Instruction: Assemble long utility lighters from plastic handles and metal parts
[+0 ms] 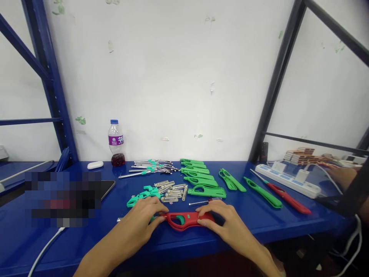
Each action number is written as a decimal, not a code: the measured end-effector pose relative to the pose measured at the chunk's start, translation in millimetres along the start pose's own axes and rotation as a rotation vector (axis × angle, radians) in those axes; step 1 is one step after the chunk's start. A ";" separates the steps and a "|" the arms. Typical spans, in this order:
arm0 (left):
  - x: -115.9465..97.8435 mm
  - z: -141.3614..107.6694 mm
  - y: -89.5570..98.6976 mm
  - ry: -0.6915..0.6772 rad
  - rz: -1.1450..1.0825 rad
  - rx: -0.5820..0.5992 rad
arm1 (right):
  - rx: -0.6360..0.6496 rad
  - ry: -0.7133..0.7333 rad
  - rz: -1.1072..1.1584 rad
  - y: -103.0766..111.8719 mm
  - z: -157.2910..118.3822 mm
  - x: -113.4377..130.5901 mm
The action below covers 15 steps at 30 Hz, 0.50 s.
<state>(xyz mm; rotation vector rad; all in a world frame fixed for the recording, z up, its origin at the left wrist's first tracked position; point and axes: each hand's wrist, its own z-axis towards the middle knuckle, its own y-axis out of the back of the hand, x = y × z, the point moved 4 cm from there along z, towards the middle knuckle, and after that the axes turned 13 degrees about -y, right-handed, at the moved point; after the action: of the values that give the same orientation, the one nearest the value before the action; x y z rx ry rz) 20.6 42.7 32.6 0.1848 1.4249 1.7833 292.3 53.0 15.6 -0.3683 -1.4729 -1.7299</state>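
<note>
A red lighter body (188, 219) with a teal trigger lies level near the table's front edge, held between both hands. My left hand (147, 215) pinches its narrow front end, where a metal tube (120, 219) sticks out to the left beyond the fingers. On the handle end, my right hand (217, 217) grips with thumb and fingers. Just behind are teal triggers (142, 195), a pile of small clear-and-metal parts (173, 190) and a screwdriver (200, 202). Several green shells (206, 191) lie in a column behind my right hand.
Metal rods (135, 174) lie at the back, near a bottle (116, 144) and a white case (95, 165). A phone (106, 187) with a cable is at left. Rightward are a green shell (263, 193), a red lighter (290, 198), a power strip (288, 180) and another person's hand (343, 177).
</note>
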 end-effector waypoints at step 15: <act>-1.4 4.2 -5.1 0.007 0.003 0.052 | 0.003 -0.035 0.006 -3.1 -1.2 -9.2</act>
<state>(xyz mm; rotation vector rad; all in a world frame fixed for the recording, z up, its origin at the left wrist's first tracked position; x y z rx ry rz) 26.5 45.0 30.1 0.2079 1.4782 1.7517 296.1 55.4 6.9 -0.4030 -1.4976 -1.7246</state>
